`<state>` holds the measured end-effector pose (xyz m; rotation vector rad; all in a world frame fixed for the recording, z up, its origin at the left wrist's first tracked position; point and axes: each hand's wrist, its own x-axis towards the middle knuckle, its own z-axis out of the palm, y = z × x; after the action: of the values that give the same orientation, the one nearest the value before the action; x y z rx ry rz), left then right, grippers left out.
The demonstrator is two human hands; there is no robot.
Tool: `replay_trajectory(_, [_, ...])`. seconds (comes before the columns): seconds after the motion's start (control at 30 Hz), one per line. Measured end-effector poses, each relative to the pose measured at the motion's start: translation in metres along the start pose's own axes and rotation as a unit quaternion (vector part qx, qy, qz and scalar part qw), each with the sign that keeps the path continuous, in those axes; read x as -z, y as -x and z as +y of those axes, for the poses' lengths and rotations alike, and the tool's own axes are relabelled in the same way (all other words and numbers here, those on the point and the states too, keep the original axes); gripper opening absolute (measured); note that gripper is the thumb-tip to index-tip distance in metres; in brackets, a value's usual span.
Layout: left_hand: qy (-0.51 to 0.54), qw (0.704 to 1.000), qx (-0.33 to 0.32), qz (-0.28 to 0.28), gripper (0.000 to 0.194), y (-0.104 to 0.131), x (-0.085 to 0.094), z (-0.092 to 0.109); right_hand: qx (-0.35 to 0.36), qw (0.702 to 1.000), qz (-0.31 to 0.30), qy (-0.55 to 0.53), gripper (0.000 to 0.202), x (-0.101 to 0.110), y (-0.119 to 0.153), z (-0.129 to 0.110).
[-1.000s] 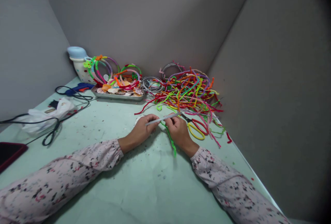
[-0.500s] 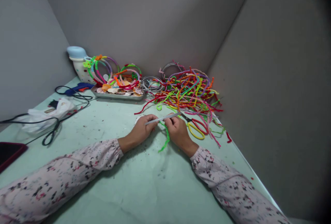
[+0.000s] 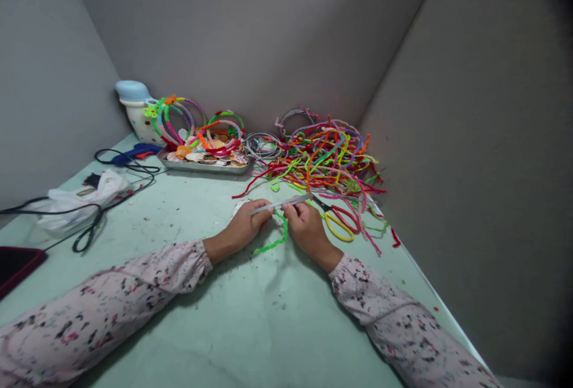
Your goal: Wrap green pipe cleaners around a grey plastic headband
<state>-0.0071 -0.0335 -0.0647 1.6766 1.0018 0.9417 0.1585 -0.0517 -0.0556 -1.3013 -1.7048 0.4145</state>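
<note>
A thin, flat grey strip (image 3: 293, 200) runs slantwise from one of my hands to the other. My left hand (image 3: 249, 221) is closed round its left part, thumb on top. Close to the strip's right part, my right hand (image 3: 308, 228) is pinched; its fingertips are partly hidden, and I cannot tell whether they grip the strip or the pipe cleaner. A bright green pipe cleaner (image 3: 285, 231) hangs from the strip between my hands, its loose end curving left above the table. Scissors (image 3: 340, 224) with red and yellow handles lie beside my right hand.
Behind my hands spreads a tangled heap of coloured pipe cleaners (image 3: 326, 155). Left of it are coiled grey wire (image 3: 264, 146) and a metal tray (image 3: 206, 167) with shells and colourful hoops. Black cable (image 3: 96, 227), a plastic bag (image 3: 85, 200) and a phone (image 3: 20, 268) lie at left.
The green pipe cleaner's loose end has swung left, from hanging beneath the right hand to pointing at the left wrist. Both hands and the strip have hardly moved.
</note>
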Motion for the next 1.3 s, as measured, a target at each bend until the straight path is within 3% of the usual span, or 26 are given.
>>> replay_trajectory(0.7, [-0.009,1.000,0.023,-0.003,0.034,-0.0021,-0.0013,0.0010,-0.017,1.000,-0.003,-0.019,0.029,-0.0010,0.0003,0.0004])
replay_trajectory(1.3, [0.081,0.996,0.026,-0.018,0.034,0.0003,-0.0035,0.0034,-0.004,0.999,-0.015,-0.048,0.026,-0.0007,0.0005,-0.0005])
